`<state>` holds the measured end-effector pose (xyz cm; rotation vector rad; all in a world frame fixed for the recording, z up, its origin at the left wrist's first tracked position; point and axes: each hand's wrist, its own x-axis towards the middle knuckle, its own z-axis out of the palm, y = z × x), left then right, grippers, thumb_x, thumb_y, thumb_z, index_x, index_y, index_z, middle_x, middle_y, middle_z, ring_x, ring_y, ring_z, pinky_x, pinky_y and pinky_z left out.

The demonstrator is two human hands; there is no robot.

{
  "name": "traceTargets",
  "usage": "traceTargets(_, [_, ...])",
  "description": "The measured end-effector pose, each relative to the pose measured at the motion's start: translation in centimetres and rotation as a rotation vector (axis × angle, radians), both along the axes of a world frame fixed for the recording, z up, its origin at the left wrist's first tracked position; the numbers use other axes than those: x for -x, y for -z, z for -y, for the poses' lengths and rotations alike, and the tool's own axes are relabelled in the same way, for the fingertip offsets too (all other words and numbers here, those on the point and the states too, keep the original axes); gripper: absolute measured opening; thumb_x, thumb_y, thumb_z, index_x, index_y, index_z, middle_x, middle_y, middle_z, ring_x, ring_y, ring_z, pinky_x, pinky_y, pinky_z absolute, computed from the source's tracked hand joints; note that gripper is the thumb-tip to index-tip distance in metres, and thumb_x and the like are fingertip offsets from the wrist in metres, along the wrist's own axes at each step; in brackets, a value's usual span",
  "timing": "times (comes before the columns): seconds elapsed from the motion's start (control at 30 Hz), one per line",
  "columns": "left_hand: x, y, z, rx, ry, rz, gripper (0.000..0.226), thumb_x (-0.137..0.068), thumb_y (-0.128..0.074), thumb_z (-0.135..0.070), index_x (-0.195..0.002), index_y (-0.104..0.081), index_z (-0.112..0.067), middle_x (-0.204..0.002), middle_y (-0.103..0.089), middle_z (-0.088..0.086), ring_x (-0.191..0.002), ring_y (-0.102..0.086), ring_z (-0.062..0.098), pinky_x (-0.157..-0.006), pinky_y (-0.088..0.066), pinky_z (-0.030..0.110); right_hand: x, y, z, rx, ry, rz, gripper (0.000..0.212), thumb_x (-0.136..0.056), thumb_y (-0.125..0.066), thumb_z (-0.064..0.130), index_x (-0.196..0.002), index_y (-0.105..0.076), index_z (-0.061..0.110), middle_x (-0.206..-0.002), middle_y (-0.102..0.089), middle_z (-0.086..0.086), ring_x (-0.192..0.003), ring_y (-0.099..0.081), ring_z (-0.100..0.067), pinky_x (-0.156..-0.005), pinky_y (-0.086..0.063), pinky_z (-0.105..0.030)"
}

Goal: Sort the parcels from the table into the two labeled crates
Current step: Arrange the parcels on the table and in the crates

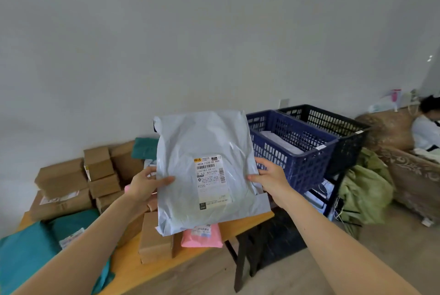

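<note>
I hold a large grey poly-bag parcel (190, 152) upright above the wooden table (133, 268), its white shipping label facing me. My left hand (145, 185) grips its left edge and my right hand (269, 175) grips its right edge. To the right stand a blue crate (307, 166) with a pale parcel inside and, beside it, a black crate (342, 128); each has a small white tag on its rim. On the table lie brown cardboard boxes (97, 163), teal bags (26, 252) and a pink bag (202, 237).
The crates rest on a dark frame right of the table. A green sack (364, 190) lies on the floor beside it. A patterned sofa (409, 175) with a seated person (426, 128) is at far right. A white wall runs behind.
</note>
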<state>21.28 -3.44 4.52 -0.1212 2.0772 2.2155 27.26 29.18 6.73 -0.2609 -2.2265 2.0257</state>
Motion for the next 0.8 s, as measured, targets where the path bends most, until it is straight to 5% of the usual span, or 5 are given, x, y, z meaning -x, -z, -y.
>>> traceTargets(0.23, [-0.9, 0.3, -13.4, -0.046, 0.002, 0.016, 0.046, -0.069, -0.082, -0.004, -0.109, -0.059, -0.005, -0.102, -0.071, 0.012, -0.087, -0.069, 0.028, -0.067, -0.057, 0.036, -2.2, -0.6, -12.7, 0.002, 0.021, -0.032, 0.052, -0.075, -0.075, -0.006, -0.101, -0.064, 0.037, -0.094, -0.071, 0.005, -0.072, -0.071, -0.005, -0.054, -0.053, -0.020])
traceTargets(0.47, [-0.4, 0.0, -24.3, -0.030, 0.036, 0.010, 0.041, -0.072, -0.080, 0.000, -0.107, -0.059, -0.001, -0.099, -0.070, 0.015, -0.070, -0.073, 0.022, -0.055, -0.058, 0.030, -2.9, -0.7, -23.1, -0.008, 0.087, -0.055, 0.051, -0.078, -0.072, -0.008, -0.111, -0.062, 0.030, -0.098, -0.072, 0.000, -0.084, -0.071, -0.014, -0.062, -0.058, -0.029])
traceTargets(0.57, [1.4, -0.2, -28.5, -0.016, 0.073, 0.023, 0.048, -0.070, -0.082, -0.002, -0.111, -0.058, -0.001, -0.104, -0.070, 0.016, -0.087, -0.071, 0.032, -0.072, -0.059, 0.041, -1.9, -0.2, -26.9, -0.007, 0.148, -0.065, 0.049, -0.080, -0.070, -0.008, -0.106, -0.062, 0.033, -0.095, -0.072, 0.001, -0.083, -0.071, -0.015, -0.061, -0.058, -0.031])
traceTargets(0.8, [5.3, -0.1, -34.6, 0.008, 0.120, 0.033, 0.050, -0.069, -0.083, -0.006, -0.113, -0.058, -0.001, -0.104, -0.071, 0.016, -0.085, -0.071, 0.030, -0.061, -0.058, 0.033, 1.3, 0.5, -32.1, -0.020, 0.219, -0.052, 0.047, -0.080, -0.069, -0.007, -0.114, -0.064, 0.025, -0.103, -0.070, -0.003, -0.086, -0.068, -0.013, -0.062, -0.056, -0.026])
